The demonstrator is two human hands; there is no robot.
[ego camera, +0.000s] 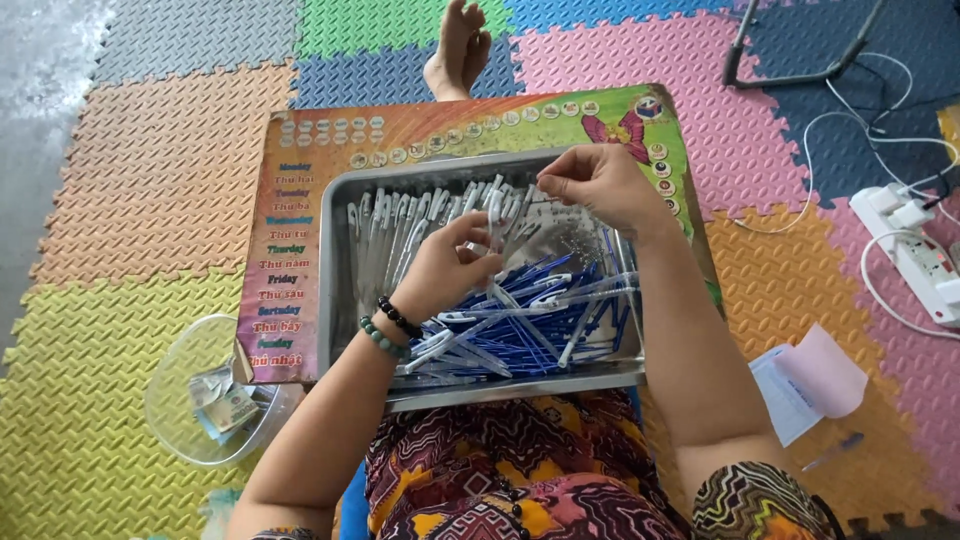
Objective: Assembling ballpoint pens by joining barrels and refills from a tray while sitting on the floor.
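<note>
Over metal tray (335, 300) — left hand (445, 265) grip pinching white pen part (493, 215) | right hand (600, 185) grip pinched, contents unclear

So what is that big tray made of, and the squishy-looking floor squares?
The tray looks like metal, probably steel: grey, shiny, with a thin rolled rim that catches the light. The floor squares look like soft foam: matte, bright colours, a bumpy pattern and jigsaw edges that lock together. The pens in the tray seem plastic, blue and clear, smooth and glossy.
</note>
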